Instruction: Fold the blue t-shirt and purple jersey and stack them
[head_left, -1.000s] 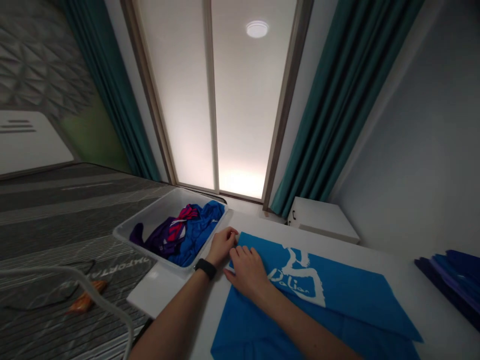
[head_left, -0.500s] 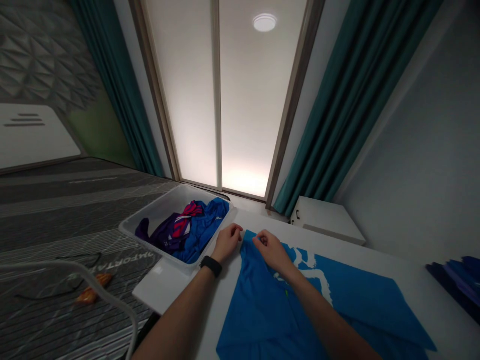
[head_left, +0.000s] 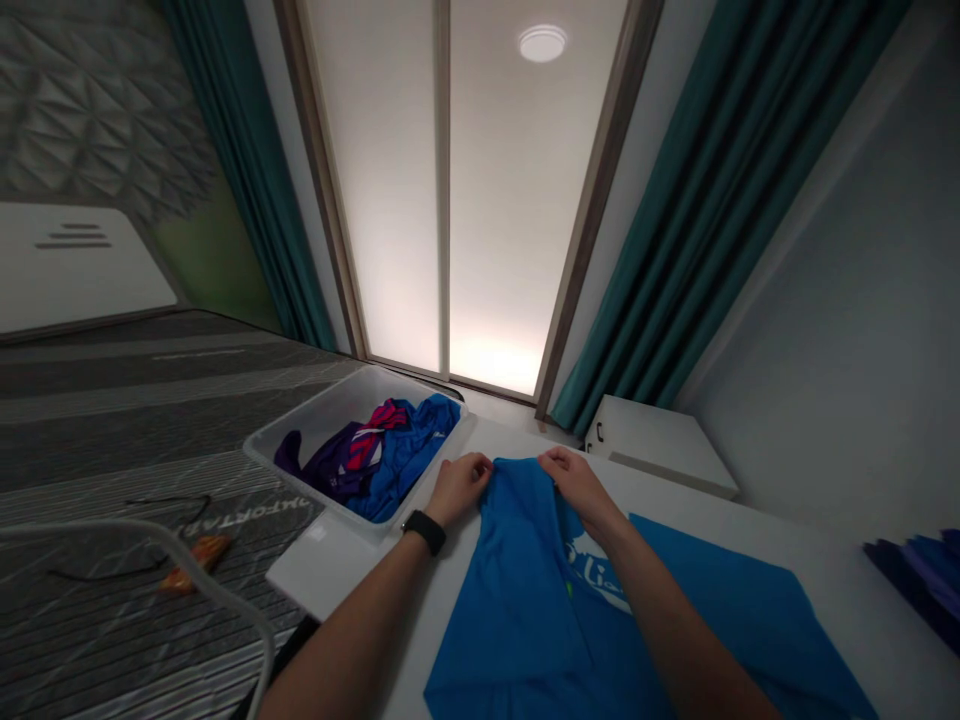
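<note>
A blue T-shirt (head_left: 517,600) with white lettering lies across the white table (head_left: 330,560), partly folded over itself. My left hand (head_left: 459,488), with a dark watch on its wrist, pinches the far left corner of the folded part. At that part's far right corner, my right hand (head_left: 579,486) grips the cloth between thumb and fingers. The far edge of the fabric is stretched between both hands. My right forearm hides some of the print and the cloth under it.
Left of the shirt, a translucent plastic bin (head_left: 300,425) holds crumpled blue, purple and red clothes (head_left: 375,450). Dark blue and purple folded clothes (head_left: 919,575) sit at the right edge. A white cabinet (head_left: 660,440) stands beyond the table. An orange packet (head_left: 196,565) lies at lower left.
My right hand has moved right and away from me, drawing the fabric's far edge out flat from my left hand. The folded part now covers more of the shirt's print.
</note>
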